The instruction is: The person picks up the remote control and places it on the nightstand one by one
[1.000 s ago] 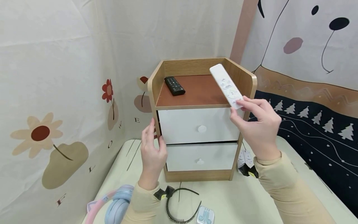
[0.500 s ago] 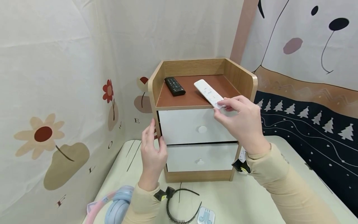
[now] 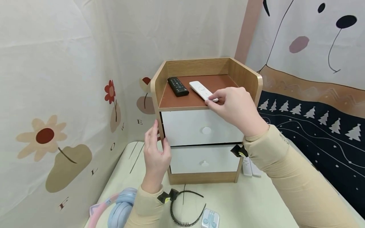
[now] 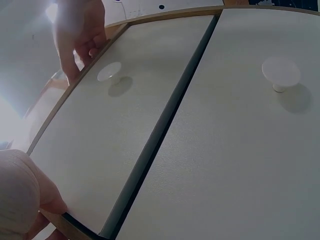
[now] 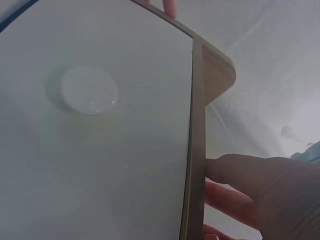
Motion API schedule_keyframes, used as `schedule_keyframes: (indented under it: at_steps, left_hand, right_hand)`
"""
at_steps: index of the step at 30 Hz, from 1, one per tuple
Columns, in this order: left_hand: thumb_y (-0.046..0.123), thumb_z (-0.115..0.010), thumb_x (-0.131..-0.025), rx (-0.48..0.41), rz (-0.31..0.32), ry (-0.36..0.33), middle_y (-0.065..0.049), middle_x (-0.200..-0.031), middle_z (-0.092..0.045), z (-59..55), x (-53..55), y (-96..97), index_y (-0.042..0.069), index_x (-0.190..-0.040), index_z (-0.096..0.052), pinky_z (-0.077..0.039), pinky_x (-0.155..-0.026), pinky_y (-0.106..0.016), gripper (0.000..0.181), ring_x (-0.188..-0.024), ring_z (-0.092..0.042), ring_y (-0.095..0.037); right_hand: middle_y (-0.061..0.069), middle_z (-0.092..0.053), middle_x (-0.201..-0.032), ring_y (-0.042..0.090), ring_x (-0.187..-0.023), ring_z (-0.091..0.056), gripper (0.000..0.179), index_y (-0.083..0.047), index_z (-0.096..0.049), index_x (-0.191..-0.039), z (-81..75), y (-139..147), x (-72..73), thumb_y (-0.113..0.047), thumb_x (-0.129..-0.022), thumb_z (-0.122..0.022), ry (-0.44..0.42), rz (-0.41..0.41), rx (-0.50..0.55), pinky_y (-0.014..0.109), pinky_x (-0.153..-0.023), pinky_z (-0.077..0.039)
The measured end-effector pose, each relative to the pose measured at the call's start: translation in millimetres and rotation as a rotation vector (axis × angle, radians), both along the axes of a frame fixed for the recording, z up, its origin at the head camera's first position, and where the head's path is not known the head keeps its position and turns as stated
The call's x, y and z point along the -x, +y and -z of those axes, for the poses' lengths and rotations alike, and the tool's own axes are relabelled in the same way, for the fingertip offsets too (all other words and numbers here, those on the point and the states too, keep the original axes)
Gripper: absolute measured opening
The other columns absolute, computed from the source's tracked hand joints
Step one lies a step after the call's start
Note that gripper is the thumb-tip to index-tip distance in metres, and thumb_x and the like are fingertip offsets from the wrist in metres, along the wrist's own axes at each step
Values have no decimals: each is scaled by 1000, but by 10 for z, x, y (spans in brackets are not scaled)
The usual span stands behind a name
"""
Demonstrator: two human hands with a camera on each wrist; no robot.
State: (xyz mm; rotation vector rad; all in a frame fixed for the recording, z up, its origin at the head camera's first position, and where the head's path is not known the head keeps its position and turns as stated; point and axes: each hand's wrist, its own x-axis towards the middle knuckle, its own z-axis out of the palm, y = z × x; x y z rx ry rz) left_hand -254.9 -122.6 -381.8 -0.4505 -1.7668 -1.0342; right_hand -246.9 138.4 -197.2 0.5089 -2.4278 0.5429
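Observation:
My right hand pinches the near end of a white remote control between thumb and fingers. The remote lies low at the brown top shelf of a small wooden cabinet, beside a black remote control. My left hand rests against the cabinet's left side with its fingers straight. In the left wrist view, my left thumb touches the edge by the upper white drawer. The right wrist view shows my right hand behind the shelf's edge, which hides the remote.
The lower drawer has a white knob. Two white remotes stand right of the cabinet. In front lie a black headband, a clear earphone case and blue-pink headphones. A patterned cloth hangs at right.
My right hand has moved left and lowered the white remote from a raised, tilted position to the top shelf, beside the black remote. The left hand stays on the cabinet's side.

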Motion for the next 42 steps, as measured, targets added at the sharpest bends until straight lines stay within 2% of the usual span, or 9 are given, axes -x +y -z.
schedule_keyframes:
  at_steps: [3, 8, 11, 22, 29, 34, 42]
  left_hand:
    - [-14, -62, -95, 2, 0, 3, -28, -141, -62, -3, 1, 1, 2, -164, -48, -62, -95, -28, 72, -122, -66, -37]
    - [-12, -63, -96, 0, 10, -13, -27, -143, -61, -1, 2, 19, 3, -165, -48, -62, -96, -29, 72, -125, -65, -37]
    - [-11, -63, -96, 4, 17, -18, -27, -144, -61, -6, 1, 35, 3, -166, -47, -63, -96, -32, 72, -127, -65, -37]
    - [-11, -64, -96, 18, 11, -18, -28, -143, -61, -25, 0, 30, 3, -166, -47, -65, -94, -42, 73, -127, -65, -38]
    - [-12, -64, -96, 16, 2, -9, -27, -144, -62, -13, 1, 13, 2, -165, -47, -64, -94, -35, 72, -124, -65, -37]
    - [-11, -63, -97, 13, 3, -17, -28, -144, -61, -13, -16, 4, 2, -166, -47, -62, -96, -31, 72, -125, -65, -38]
    - [-11, -64, -96, 16, -3, -14, -28, -144, -61, -6, -15, 0, 1, -165, -47, -63, -95, -32, 72, -124, -65, -38]
  right_hand:
    - [7, -85, -99, 23, -80, -70, 20, -17, -89, -109, -62, -62, 60, -29, -102, -75, -51, 7, -3, 33, -65, -48]
    - [8, -86, -104, 23, -74, -70, 23, -16, -89, -114, -130, -138, 169, -29, -103, -73, -103, 31, -31, 32, -63, -47]
    - [8, -86, -108, 23, -78, -72, 24, -16, -89, -114, -161, -160, 241, -29, -103, -72, -110, 49, -61, 33, -67, -50]
    - [8, -86, -113, 26, -97, -75, 25, -14, -88, -116, -230, -232, 502, -27, -103, -71, -167, 3, -80, 41, -82, -58]
    - [7, -86, -113, 28, -100, -74, 26, -18, -89, -115, -254, -302, 679, -29, -102, -69, -174, 6, -109, 45, -87, -60]
    - [7, -84, -123, 28, -107, -74, 29, -21, -88, -121, -268, -360, 740, -31, -103, -67, -207, 14, -126, 47, -92, -60]
    - [3, -78, -141, 26, -114, -71, 39, -26, -78, -140, -267, -373, 770, -30, -106, -59, -290, 33, -157, 46, -97, -57]
